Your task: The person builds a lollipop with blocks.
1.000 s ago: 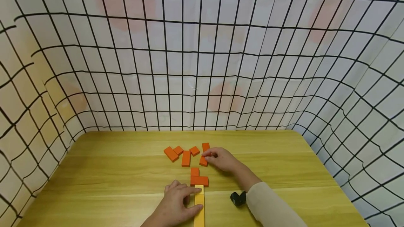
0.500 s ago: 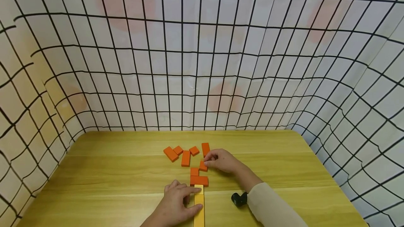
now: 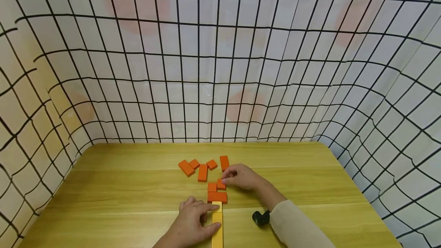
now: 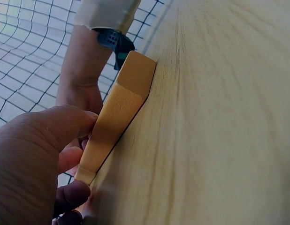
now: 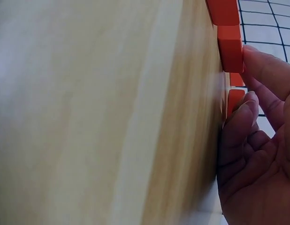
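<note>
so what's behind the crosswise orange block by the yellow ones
Two small orange blocks, side by side; part of the right one is hidden by the right hand.

Orange block [image 3: 221,186] (flat), yellow blocks [image 3: 217,236]

A yellowish, wood-grained tabletop [image 3: 120,194] with paler streaks reaches back to a white, sheet-like backdrop [image 3: 187,70] crossed by a black grid [image 3: 198,56], which stands along both sides too. Blurred, round orange-pink patches [image 3: 136,3] show behind the grid; the backdrop's left side is tinted yellow.
</note>
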Available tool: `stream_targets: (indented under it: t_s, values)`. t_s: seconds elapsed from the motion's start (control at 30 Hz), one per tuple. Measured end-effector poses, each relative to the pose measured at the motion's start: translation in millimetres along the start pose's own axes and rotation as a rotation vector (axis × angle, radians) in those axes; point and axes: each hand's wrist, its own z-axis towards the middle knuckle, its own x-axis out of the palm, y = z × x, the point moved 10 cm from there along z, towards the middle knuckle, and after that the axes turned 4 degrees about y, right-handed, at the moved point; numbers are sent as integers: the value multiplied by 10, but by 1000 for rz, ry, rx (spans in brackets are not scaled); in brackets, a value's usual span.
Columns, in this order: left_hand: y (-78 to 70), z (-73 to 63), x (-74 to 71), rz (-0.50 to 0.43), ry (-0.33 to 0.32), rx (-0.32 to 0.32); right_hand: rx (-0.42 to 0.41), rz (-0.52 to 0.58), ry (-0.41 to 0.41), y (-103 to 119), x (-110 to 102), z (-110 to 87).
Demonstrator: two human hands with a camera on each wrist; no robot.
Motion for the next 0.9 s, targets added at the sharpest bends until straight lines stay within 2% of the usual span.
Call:
stream_targets:
  t_s: [0.63, 0.9]
  values:
    - [-1, -1, -17, 23, -31, 17, -12, 20, 72, 26, 66, -10]
    - [-13, 0, -28, 29, -42, 25, -16, 14, 73, 30, 75, -7]
